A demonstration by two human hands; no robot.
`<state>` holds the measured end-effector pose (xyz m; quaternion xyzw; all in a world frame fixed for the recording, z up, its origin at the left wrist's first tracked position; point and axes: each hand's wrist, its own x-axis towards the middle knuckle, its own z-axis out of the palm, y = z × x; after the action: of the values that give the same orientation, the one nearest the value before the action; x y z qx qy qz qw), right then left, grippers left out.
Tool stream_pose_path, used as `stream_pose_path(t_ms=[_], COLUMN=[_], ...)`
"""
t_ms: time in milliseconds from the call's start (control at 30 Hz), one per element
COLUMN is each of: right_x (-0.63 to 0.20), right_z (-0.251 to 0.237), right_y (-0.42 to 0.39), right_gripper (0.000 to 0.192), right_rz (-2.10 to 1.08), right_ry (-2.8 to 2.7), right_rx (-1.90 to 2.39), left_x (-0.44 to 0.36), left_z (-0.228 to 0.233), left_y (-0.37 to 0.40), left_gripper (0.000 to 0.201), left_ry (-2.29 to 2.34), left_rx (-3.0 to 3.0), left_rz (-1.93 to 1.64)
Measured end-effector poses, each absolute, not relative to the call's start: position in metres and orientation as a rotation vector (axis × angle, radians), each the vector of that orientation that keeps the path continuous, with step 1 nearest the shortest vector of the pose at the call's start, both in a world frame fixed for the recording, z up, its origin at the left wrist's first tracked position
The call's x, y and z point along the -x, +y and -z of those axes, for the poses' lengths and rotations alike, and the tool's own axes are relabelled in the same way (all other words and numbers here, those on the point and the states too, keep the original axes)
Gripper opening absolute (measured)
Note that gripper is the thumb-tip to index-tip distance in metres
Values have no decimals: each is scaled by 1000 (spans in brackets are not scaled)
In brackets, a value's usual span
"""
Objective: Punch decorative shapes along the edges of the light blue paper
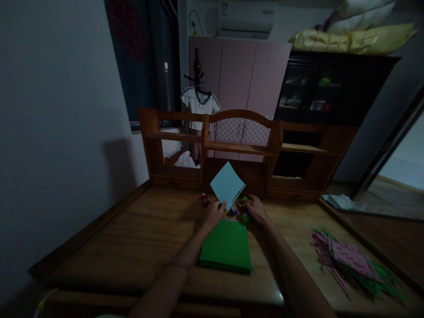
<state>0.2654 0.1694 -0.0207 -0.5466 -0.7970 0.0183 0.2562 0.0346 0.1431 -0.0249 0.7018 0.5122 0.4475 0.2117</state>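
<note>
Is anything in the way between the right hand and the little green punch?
Nothing visible. The right hand rests right by the little green punch on the table, while the left hand holds up the blue paper.

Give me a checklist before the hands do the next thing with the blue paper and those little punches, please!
1. Blue paper sheet held: ok, the left hand pinches its lower corner and it stands up off the desk.
2. Right hand placed: ok, it rests among the small punches.
3. Which punch it touches: cannot tell, too dark.
4. Punched row along the sheet's lower right edge: ok, holes show.
5. Green paper stack: ok, lies flat on the wooden desk between the arms.
6. Punched paper pile: ok, lies apart at the right.
</note>
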Motion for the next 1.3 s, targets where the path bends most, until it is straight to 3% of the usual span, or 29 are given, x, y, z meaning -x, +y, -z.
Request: stream_pose_path(t_ms=[500, 600, 800, 933, 1133, 1300], right_x=[-268, -265, -268, -276, -259, -245], right_z=[30, 26, 3, -3, 1, -9], right_y=[179, 175, 164, 161, 164, 156], right_gripper=[29, 24, 35, 33, 28, 42], right_rz=[-217, -386, -836, -1021, -1190, -1135], right_ry=[-2042, -1802, -964, -749, -689, -868], right_rx=[1425, 1298, 753, 542, 563, 725], left_x=[-34, -35, -35, -36, -34, -33], left_z=[29, 28, 25, 24, 22, 26], left_y=[146, 145, 143, 142, 142, 146], left_gripper=[48, 48, 46, 46, 43, 46], left_ry=[1403, 1412, 1413, 1410, 1420, 1395], left_rx=[-1945, -1937, -1937, -1914, -1897, -1861], left_rz=[-1261, -1251, -1270, -1267, -1293, -1327])
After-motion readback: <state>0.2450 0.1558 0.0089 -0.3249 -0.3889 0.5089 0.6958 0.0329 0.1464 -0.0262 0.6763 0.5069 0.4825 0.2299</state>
